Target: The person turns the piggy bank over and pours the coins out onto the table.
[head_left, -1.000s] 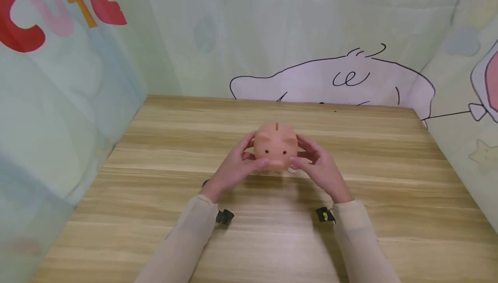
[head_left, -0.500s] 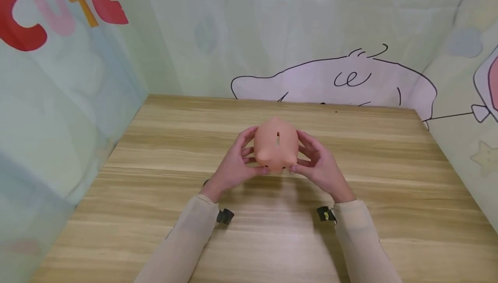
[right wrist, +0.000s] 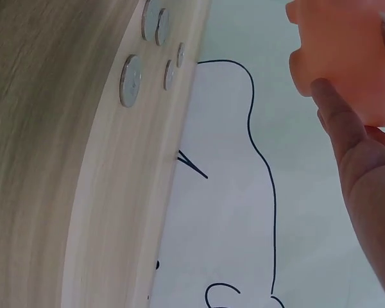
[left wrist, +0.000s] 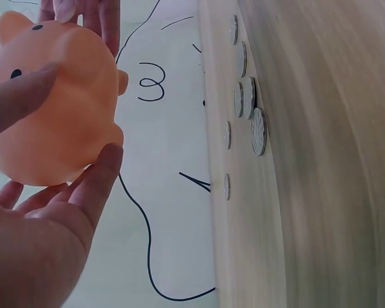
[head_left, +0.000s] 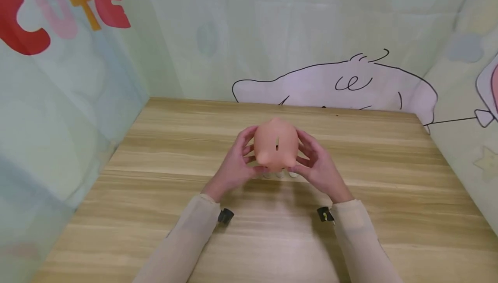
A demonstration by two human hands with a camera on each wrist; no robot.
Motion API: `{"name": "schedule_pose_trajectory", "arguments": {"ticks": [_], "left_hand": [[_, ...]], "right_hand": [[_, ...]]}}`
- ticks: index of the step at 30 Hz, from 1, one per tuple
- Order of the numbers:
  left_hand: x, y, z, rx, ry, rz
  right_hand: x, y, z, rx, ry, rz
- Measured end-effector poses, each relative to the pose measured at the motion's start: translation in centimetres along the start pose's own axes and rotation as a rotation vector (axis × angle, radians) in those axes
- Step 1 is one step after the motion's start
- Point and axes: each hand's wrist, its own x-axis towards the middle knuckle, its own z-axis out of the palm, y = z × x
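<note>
A pink piggy bank (head_left: 266, 138) is held up over the wooden table, its back with the coin slot turned toward the head camera. On its left side my left hand (head_left: 232, 167) grips it, thumb by the snout and fingers spread around the body. My right hand (head_left: 322, 170) holds the opposite side in the same way. The left wrist view shows a gap between the bank's feet and the tabletop. Several silver coins (left wrist: 259, 131) lie below it; from the head, only a few coins (head_left: 279, 174) peek out under the bank.
The wooden table (head_left: 155, 231) reaches back to a cloth backdrop (head_left: 194, 58) printed with a cartoon animal and coloured letters. More cloth closes off the left and right sides. Black straps with small devices (head_left: 225, 216) sit at both wrists.
The piggy bank has tipped forward in both hands: its face was toward the head camera, and now its back and slot are. The hands have hardly shifted.
</note>
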Motion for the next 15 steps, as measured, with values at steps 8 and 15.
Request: {"name": "schedule_pose_trajectory", "arguments": {"ticks": [8, 15], "left_hand": [[-0.01, -0.12, 0.14, 0.019, 0.003, 0.005], [-0.3, 0.34, 0.0, 0.134, 0.021, -0.16]], "right_hand": [[0.02, -0.11, -0.32, -0.034, -0.015, 0.034], [-0.18, -0.61, -0.42, -0.125, 0.008, 0.248]]}}
